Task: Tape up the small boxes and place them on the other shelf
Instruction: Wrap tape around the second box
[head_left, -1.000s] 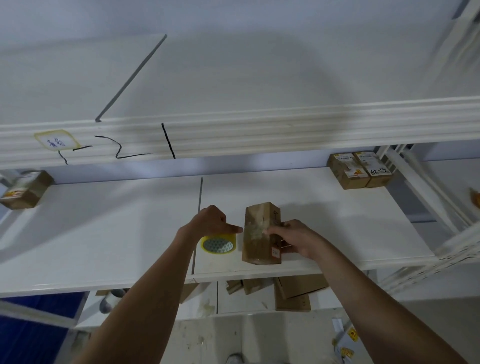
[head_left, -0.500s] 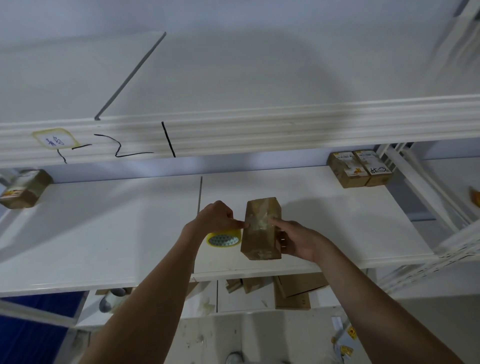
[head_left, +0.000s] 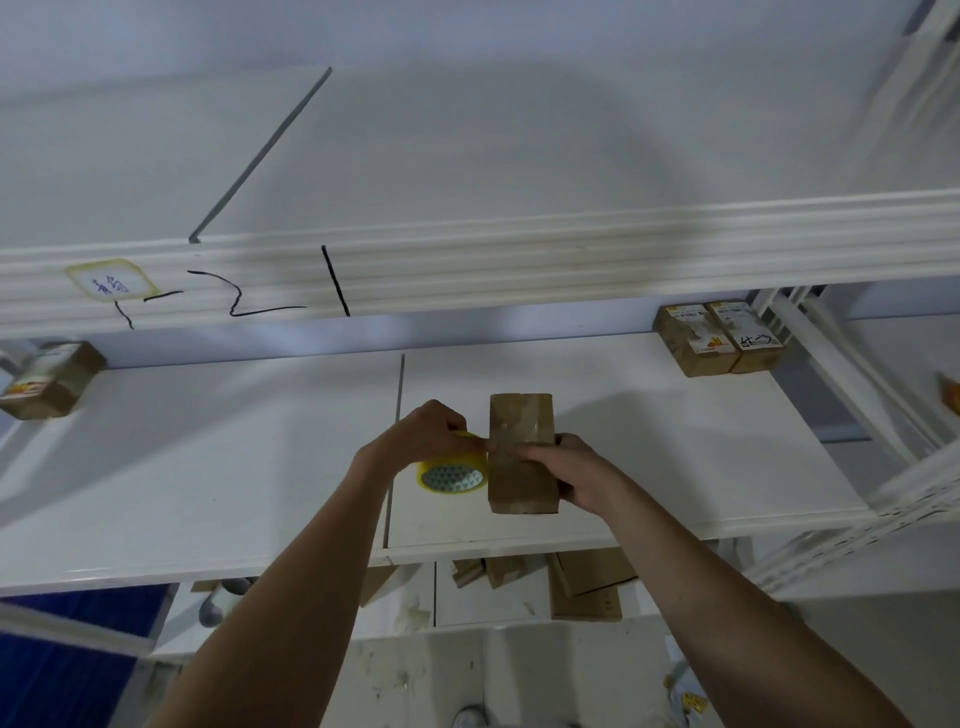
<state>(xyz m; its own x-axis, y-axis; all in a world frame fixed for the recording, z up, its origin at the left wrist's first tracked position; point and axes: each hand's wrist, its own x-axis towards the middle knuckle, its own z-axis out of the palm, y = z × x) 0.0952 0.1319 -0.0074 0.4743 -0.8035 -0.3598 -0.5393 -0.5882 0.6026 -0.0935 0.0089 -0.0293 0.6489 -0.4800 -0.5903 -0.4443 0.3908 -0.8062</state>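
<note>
A: What takes up most of the frame?

B: A white metal shelving unit (head_left: 519, 270). Its ribbed front beam crosses the middle of the frame, with black marker squiggles and a small yellow-edged paper label (head_left: 110, 280) stuck at the left. Below it runs the white middle shelf board (head_left: 208, 467), split by a thin seam.

A: What sits on that board?

B: At the upper right of the board, two brown cardboard boxes with printed white labels (head_left: 719, 340) stand touching side by side. At the far left edge of the frame lies another brown labelled carton (head_left: 44, 379), tilted and blurred. On the lower shelf, under the board's front edge, flat brown cardboard pieces (head_left: 582, 582) lie in a loose heap.

A: And the box being taped?

B: A small plain brown cardboard box (head_left: 522, 452), tall and narrow, stands upright on the board at the centre of the frame, near its front edge. A glossy strip of clear tape shows across its upper face.

A: The hands?

B: The right hand (head_left: 576, 470) wraps round the box's right side, its fingers pressing on the front face. The left hand (head_left: 434, 431) is curled over a yellow-rimmed roll of clear tape (head_left: 453, 470), which lies just left of the box, touching it; its fingertips pinch at the box's left edge.
</note>
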